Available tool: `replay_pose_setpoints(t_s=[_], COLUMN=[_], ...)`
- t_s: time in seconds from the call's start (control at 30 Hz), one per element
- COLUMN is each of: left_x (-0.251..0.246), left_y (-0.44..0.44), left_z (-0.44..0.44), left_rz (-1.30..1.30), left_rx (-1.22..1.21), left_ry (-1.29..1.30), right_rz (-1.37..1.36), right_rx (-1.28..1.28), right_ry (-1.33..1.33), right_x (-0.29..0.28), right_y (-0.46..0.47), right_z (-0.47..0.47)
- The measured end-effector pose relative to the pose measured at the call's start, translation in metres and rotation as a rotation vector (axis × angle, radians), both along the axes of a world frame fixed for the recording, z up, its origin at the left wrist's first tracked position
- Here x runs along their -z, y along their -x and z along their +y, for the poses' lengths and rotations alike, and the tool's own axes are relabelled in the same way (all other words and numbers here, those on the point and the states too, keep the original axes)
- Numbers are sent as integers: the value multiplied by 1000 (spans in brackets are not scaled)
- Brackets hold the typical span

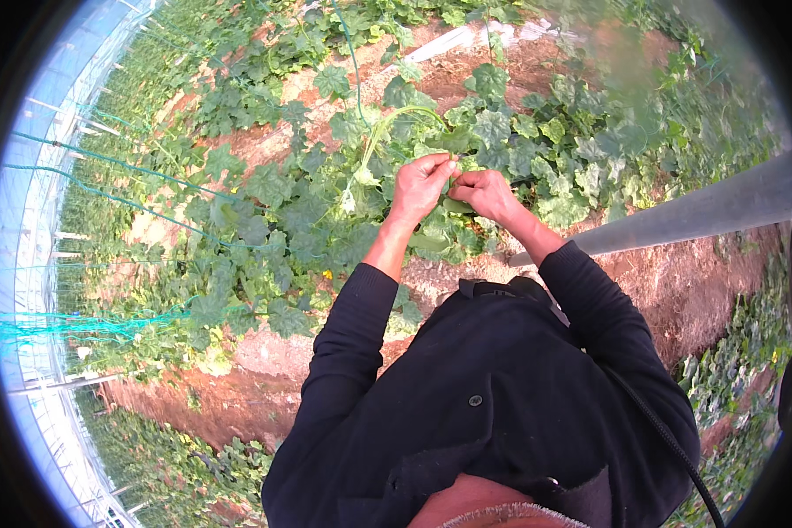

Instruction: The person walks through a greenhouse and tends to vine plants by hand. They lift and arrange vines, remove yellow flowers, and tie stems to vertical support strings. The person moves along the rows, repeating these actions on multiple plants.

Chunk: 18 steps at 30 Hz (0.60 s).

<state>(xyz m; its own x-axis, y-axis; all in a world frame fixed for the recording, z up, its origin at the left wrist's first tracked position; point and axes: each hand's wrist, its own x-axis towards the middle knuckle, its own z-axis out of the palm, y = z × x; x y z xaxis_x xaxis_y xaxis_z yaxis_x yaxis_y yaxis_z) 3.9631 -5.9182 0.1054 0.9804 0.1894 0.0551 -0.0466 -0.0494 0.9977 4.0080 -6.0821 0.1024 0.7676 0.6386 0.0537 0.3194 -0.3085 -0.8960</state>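
Both of my hands meet among leafy vine plants at the picture's centre. My left hand [422, 185] pinches a thin green vine stem between thumb and forefinger, below a bent pale green shoot [396, 119] that arches up and over to the left. Close beside it, my right hand [485, 191] has its thumb and fingers closed at the same stem, slightly lower. A green twine [353, 56] hangs down just behind the shoot. Broad lobed leaves [492, 129] surround the hands; exactly what lies between the fingertips is too small to tell.
A thick grey metal pole [673, 211] slants in from the right near my right forearm. Green strings [132, 204] stretch across the left side. Leafy rows alternate with reddish bare soil [218, 402], and a pale plastic sheet [462, 41] lies at the top.
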Motion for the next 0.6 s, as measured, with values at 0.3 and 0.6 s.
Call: replay_pose_setpoints(t_s=[0.3,0.6], left_x=[3,6], left_y=[5,2], left_z=[-2,-3], left_rz=[1,52], left_rx=[14,1], left_ry=[21,-7], right_rz=[754,156], right_rx=[135,139], right_ry=[-280,116], right_x=[33,12], right_y=[-2,1], right_z=[5,3])
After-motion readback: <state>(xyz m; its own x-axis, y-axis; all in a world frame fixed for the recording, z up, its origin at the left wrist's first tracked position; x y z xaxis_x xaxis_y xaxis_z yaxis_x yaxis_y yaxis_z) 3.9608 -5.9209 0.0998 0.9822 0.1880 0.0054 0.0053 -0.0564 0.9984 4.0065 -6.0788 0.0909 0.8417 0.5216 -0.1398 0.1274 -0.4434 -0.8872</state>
